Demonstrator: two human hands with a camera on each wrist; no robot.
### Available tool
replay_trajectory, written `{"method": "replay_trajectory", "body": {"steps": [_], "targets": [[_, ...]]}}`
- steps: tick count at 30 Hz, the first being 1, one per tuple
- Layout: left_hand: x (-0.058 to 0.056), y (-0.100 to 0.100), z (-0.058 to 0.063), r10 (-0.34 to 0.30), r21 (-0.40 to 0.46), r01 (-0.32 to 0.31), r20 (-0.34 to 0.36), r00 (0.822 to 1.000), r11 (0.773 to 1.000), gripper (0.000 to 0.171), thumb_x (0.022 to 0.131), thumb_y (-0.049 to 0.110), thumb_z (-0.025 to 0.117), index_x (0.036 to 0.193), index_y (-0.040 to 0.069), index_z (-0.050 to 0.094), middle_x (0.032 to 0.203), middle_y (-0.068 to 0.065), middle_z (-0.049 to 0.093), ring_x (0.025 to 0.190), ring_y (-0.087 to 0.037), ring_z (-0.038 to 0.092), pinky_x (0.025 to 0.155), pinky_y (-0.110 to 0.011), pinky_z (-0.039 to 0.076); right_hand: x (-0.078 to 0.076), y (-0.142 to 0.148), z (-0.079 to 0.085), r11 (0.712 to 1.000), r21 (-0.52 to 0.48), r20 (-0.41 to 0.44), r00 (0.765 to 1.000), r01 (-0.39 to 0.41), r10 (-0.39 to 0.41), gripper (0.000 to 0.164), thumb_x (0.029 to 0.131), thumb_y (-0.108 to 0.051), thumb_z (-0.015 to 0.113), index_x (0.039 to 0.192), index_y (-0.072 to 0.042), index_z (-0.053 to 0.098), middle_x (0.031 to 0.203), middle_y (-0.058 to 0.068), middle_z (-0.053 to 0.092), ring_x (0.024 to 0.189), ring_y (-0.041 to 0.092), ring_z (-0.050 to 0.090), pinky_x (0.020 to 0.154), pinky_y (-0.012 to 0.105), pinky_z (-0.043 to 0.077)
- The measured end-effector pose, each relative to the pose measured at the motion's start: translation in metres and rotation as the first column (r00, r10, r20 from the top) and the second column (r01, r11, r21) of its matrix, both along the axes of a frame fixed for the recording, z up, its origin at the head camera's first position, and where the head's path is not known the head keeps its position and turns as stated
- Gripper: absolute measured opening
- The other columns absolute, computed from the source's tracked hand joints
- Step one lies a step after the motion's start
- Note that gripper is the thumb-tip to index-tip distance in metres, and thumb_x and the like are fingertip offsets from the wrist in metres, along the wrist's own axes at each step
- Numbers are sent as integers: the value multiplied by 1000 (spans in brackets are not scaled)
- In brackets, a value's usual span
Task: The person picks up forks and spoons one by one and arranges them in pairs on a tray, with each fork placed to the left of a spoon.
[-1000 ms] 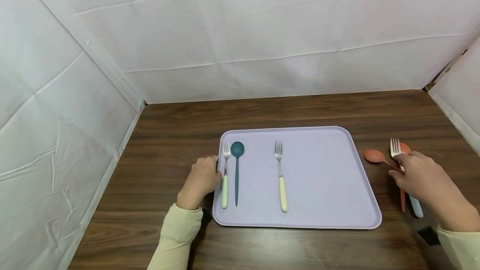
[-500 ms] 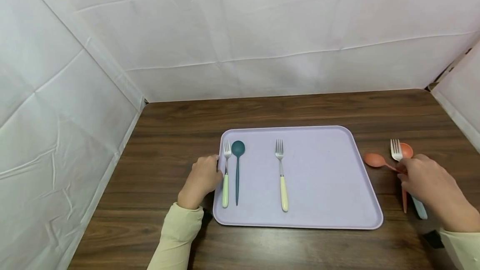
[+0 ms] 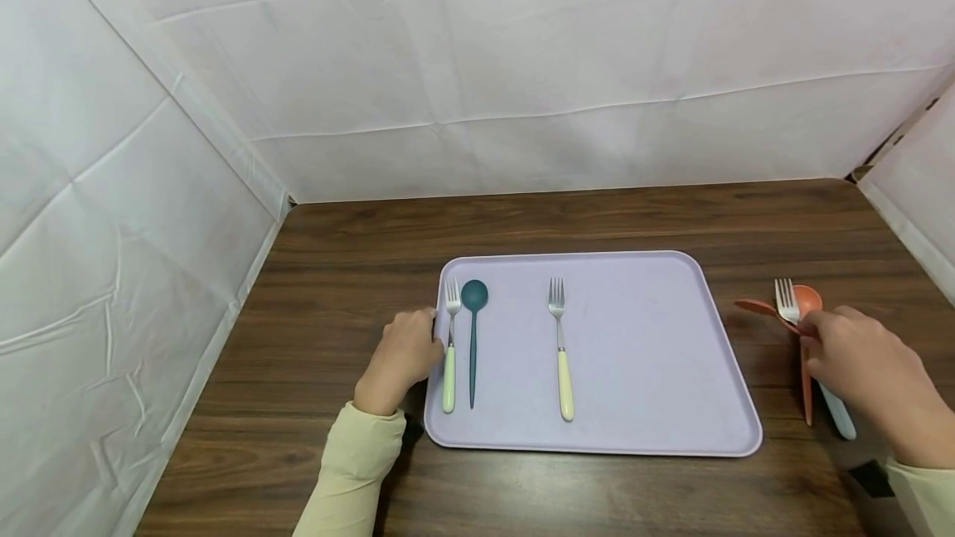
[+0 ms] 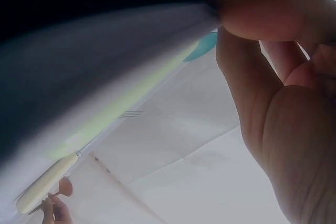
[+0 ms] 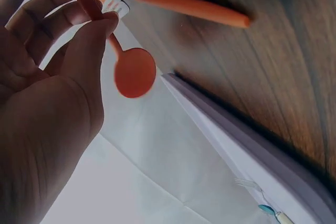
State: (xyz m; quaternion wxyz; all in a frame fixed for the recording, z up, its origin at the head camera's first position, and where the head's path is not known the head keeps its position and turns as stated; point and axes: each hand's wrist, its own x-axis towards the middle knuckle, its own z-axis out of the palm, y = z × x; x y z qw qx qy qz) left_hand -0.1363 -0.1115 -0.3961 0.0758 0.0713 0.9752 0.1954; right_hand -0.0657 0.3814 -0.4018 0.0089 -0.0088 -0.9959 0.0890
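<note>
My right hand (image 3: pixel 865 355) pinches an orange spoon (image 5: pixel 135 73) by its handle between thumb and fingers, its bowl pointing left. Beneath that hand a second orange spoon (image 3: pixel 808 298) and a fork (image 3: pixel 787 298) with a pale blue handle lie on the table, partly covered by the fingers. My left hand (image 3: pixel 399 359) grips the left rim of a lilac tray (image 3: pixel 649 355), thumb and fingers meeting at its edge in the left wrist view. On the tray lie a green-handled fork (image 3: pixel 448 379), a dark teal spoon (image 3: pixel 473 295) and a fork with a cream-yellow handle (image 3: pixel 564 388).
A dark wood-grain table (image 3: pixel 358 247) carries everything. White cloth walls (image 3: pixel 522 48) enclose it at the back, left and right. The tray's right side lies a short way left of the loose cutlery.
The right hand has shifted slightly right, and the held orange spoon has turned so its bowl shows edge-on, raised off the table. The left hand stays on the tray.
</note>
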Motion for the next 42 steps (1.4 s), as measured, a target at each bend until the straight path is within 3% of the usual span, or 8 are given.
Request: {"method": "replay_trajectory", "body": {"steps": [11, 17, 21, 27, 33, 42], "targets": [[0, 0, -1, -1, 1, 1, 11, 1000, 1000, 20, 84, 6, 62, 103, 0, 62, 85, -13, 61, 69, -22, 58, 57, -37, 50, 1, -10, 2, 996, -75, -94, 995, -36, 29, 18, 82, -3, 57, 94, 10, 62, 80, 22, 57, 71, 39, 54, 55, 52, 39], [0, 0, -2, -2, -1, 2, 16, 1000, 1000, 19, 84, 7, 62, 102, 0, 62, 84, -12, 60, 67, -21, 57, 56, -35, 50, 2, -17, 4, 993, -115, -121, 993, -29, 15, 18, 79, -4, 59, 93, 6, 64, 69, 10, 55, 60, 27, 47, 49, 48, 36], [0, 1, -1, -5, 1, 5, 7, 1000, 1000, 18, 84, 6, 62, 101, -1, 62, 82, -12, 60, 65, -21, 56, 54, -35, 49, 2, -21, 5, 989, -142, -138, 990, -33, 13, 16, 79, -5, 62, 91, 4, 66, 67, 7, 58, 59, 28, 51, 49, 50, 37], [1, 1, 0, -7, -6, 7, -1, 1000, 1000, 17, 84, 6, 63, 100, -1, 62, 80, -11, 59, 65, -21, 56, 54, -35, 49, 3, -27, 7, 986, -159, -158, 987, -56, 31, 16, 80, -8, 64, 90, 3, 68, 59, -5, 57, 53, 19, 51, 48, 43, 38], [0, 0, 0, -8, -13, 8, -5, 1000, 1000, 17, 84, 6, 62, 99, -1, 62, 79, -11, 58, 66, -21, 56, 55, -36, 50, 2, -31, 8, 982, -166, -189, 980, -94, 62, 15, 80, -9, 66, 89, 3, 69, 63, -1, 64, 64, 34, 61, 61, 53, 39], [0, 1, -1, -16, -13, 16, -17, 1000, 1000, 16, 84, 6, 62, 98, -1, 63, 79, -11, 59, 64, -20, 55, 55, -35, 49, 2, -38, 12, 975, -176, -168, 980, -132, 103, 20, 83, -11, 63, 93, 5, 69, 54, -8, 59, 57, 19, 58, 62, 53, 39]]}}
